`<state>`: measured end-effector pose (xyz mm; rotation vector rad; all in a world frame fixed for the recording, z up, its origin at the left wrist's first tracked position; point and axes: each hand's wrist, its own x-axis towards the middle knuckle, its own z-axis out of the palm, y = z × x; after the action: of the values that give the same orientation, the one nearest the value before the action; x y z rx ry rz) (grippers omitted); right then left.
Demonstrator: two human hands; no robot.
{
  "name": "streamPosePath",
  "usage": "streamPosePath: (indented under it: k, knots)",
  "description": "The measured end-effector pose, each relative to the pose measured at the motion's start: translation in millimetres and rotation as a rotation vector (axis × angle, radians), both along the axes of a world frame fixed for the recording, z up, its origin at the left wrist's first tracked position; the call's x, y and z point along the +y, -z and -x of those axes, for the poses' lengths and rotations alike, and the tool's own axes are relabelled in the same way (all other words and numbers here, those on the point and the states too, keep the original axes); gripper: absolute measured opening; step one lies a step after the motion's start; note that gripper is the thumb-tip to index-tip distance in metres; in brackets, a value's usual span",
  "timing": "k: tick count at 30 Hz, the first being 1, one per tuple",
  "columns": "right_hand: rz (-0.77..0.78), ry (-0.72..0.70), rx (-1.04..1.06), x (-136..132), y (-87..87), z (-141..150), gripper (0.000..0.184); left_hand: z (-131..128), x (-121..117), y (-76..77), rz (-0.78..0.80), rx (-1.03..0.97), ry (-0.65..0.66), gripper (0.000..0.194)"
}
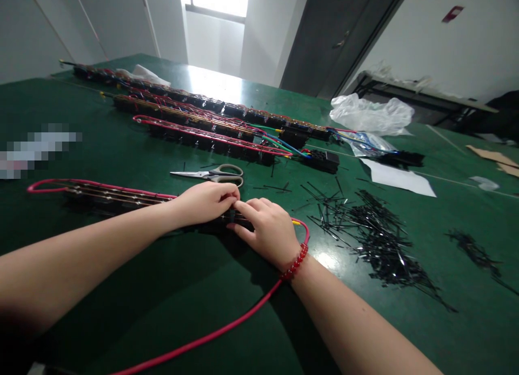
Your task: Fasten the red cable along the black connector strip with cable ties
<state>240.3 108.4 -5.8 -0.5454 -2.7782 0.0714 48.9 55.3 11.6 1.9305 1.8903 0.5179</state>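
A long black component strip (109, 198) with a pink cable (211, 334) lies across the green table (170, 288) in front of me. My left hand (205, 201) rests on the strip with its fingers curled and pinched at a small black tie. My right hand (270, 226), with a red bead bracelet at the wrist, meets it from the right, fingers pressed on the same spot. What exactly the fingertips hold is too small to make out.
Scissors (214, 174) lie just beyond my hands. A heap of black cable ties (377, 240) spreads to the right. Several wired strips (211, 129) lie at the back, with plastic bags (371, 114) and a white sheet (399, 179) at the right.
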Motion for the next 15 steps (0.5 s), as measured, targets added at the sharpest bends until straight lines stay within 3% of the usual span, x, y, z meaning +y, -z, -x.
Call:
streamPosePath:
  k: [11, 15]
  knots:
    - [0.011, 0.007, -0.016, -0.8, -0.4, 0.7, 0.040, 0.2, 0.6, 0.1, 0.005, 0.054, 0.038, 0.028]
    - [0.081, 0.009, -0.041, -0.5, -7.5, 3.0, 0.038, -0.3, 0.4, 0.9, -0.007, 0.072, 0.049, 0.029]
